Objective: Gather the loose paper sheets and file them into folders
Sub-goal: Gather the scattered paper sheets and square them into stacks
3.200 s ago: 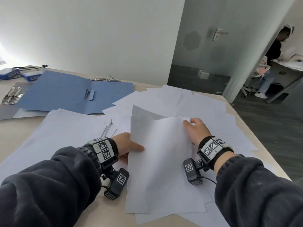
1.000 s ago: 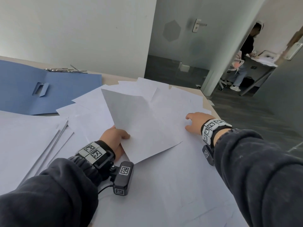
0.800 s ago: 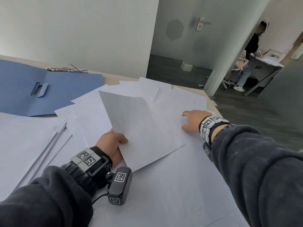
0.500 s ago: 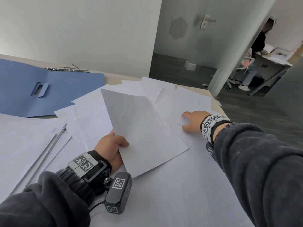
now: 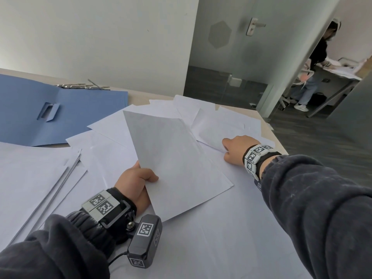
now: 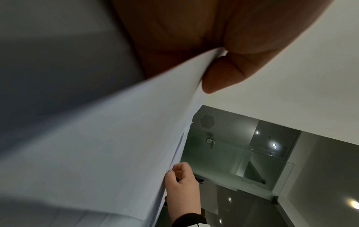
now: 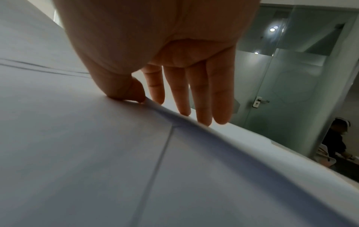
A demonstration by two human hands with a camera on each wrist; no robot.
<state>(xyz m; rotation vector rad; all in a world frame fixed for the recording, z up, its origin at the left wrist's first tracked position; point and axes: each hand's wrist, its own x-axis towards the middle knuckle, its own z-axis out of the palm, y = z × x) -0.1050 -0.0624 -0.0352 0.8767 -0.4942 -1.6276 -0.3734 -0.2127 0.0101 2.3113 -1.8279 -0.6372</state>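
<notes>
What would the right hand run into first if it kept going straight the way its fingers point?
Most likely more loose sheets: the right hand points across the table's far right corner, fingertips already touching a sheet's edge. Beyond those lies the table edge, then open floor, though depth is hard to judge.

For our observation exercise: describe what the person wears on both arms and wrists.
Both arms wear dark charcoal sleeves with ribbed cuffs. The left wrist carries a black band with square black-and-white coded tags, and below it a dark boxy camera unit bearing the same tags and trailing a thin black cable. The right wrist has a matching tagged band.
</notes>
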